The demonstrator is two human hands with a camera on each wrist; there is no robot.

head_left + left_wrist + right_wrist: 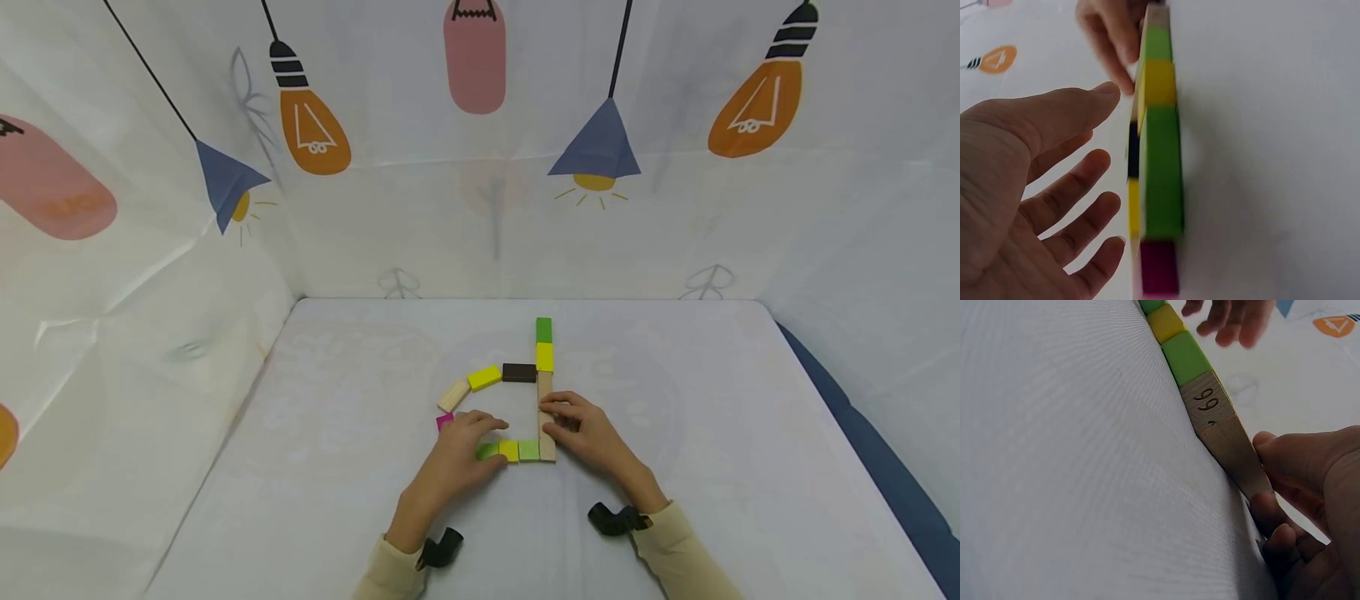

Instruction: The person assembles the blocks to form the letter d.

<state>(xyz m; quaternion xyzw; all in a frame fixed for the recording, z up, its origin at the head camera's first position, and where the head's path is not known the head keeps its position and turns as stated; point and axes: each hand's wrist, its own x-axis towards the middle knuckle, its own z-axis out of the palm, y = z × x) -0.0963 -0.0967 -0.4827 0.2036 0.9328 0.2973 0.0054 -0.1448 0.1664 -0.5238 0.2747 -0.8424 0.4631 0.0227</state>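
Coloured and plain wooden blocks lie joined in a closed outline on the white table. My left hand [467, 454] hovers over its lower left corner, fingers spread and loosely bent around nothing. Beneath it are a green block [1163, 172], partly hidden in the head view, and a magenta block [1160, 267]. My right hand [592, 429] is at the upright right side, its thumb and fingers holding a plain wooden block [1233, 453]. The block's end face carries dark carved digits. A yellow block [508, 451] and a light green block [528, 451] join the bottom row to it.
Yellow [544, 357] and green [543, 330] blocks extend the right side upward. A black block [519, 372], a yellow block [484, 377] and a plain block [453, 396] form the upper curve. Behind the table [360, 333] hangs a printed white sheet [405, 217].
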